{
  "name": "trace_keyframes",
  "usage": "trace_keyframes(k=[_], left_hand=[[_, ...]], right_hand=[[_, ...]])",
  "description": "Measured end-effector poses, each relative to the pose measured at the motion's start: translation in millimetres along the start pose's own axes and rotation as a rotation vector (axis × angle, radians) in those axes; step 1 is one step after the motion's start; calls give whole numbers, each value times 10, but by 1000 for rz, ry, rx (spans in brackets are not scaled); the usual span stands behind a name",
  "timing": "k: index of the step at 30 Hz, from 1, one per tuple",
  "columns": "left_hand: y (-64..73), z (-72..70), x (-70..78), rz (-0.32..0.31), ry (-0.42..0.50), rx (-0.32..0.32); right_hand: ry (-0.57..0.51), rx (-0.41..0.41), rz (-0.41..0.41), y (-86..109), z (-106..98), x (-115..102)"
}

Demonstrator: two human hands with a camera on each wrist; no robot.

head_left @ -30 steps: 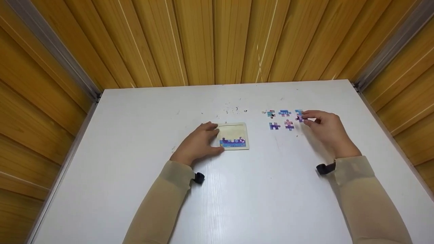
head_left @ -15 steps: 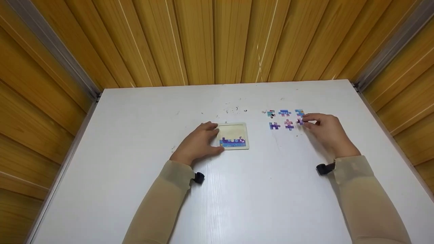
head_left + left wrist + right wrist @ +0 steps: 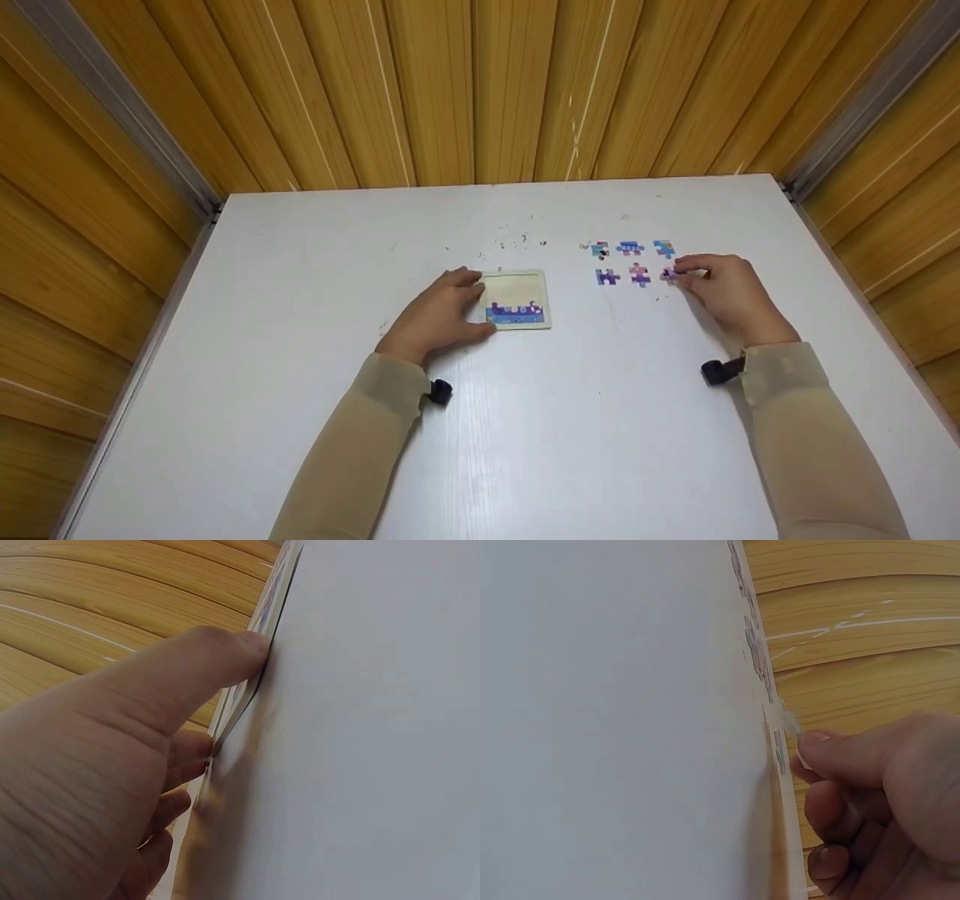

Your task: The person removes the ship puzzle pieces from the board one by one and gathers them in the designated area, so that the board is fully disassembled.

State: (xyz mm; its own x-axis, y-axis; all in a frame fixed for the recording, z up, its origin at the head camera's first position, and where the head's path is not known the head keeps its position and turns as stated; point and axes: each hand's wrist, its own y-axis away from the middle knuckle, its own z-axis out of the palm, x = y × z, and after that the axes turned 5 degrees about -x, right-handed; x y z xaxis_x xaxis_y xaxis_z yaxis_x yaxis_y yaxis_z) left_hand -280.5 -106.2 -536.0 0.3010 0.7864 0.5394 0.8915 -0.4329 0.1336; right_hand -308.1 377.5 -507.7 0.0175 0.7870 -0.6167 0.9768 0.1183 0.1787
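In the head view, my left hand (image 3: 439, 315) holds a small square puzzle tray (image 3: 547, 300) at its left side, with the thumb at the near edge and the fingers at the far left corner. Joined purple and blue pieces (image 3: 515, 314) fill the tray's near strip; the rest of its floor is bare. My right hand (image 3: 727, 292) pinches a purple and pink puzzle piece (image 3: 669, 274) between thumb and index finger. That piece looks whitish, tilted and blurred in the right wrist view. A blue puzzle piece (image 3: 664, 247) lies just beyond it.
Left of the right hand lie several loose pieces, among them a teal one (image 3: 600, 249), a blue striped one (image 3: 630, 247), a purple one (image 3: 607, 277) and a pink one (image 3: 639, 275). Small dark marks dot the white table (image 3: 525, 420). Wood-patterned panels (image 3: 480, 90) stand behind it.
My right hand has drawn the purple and pink piece a little toward me, apart from the blue piece beyond it. The left hand and the tray stay in place.
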Motion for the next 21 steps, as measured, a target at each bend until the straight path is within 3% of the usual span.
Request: trace_keyframes(k=[8,21], left_hand=[[1,-11,4,17,-16,1],[-10,-12,10,1,-6,-8]], right_hand=[[33,42,-44,-35,11,29],[-19,8,19,-21,-19,-6]])
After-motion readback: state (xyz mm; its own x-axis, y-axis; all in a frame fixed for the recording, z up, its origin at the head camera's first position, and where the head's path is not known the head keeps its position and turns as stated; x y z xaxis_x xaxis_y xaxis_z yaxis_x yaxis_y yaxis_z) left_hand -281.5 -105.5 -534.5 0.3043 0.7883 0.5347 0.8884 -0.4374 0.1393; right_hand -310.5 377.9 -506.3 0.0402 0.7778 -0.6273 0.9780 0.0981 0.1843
